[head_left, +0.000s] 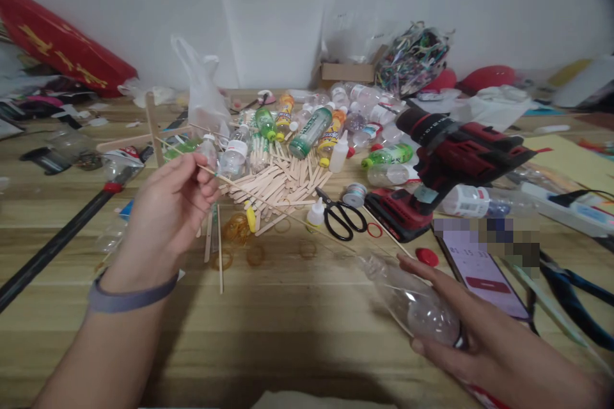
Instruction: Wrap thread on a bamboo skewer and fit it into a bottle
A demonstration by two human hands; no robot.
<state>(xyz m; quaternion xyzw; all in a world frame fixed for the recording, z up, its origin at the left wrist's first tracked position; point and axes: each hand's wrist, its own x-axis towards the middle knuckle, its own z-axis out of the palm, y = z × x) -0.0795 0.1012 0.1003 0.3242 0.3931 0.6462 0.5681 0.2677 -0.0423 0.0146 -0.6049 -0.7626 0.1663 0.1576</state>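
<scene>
My left hand (165, 211), with a grey band at the wrist, pinches a thin wooden skewer (268, 199). The skewer slants down to the right, toward the mouth of a clear plastic bottle (407, 300). Its far end is faint, so I cannot tell whether it enters the neck. My right hand (484, 332) grips that bottle by its base end, thumb and fingers on opposite sides. The bottle is tilted, uncapped, its neck pointing left. Near it are a red cap (426, 257), black-handled scissors (343, 217) and a small white glue bottle (315, 212).
A red cordless drill (460, 156) stands right of centre, beside a phone (480, 268) and pliers (570, 287). Craft sticks (275, 185) lie piled before several bottles. Rubber bands (237, 230) lie mid-table. A black pole (62, 239) crosses the left side.
</scene>
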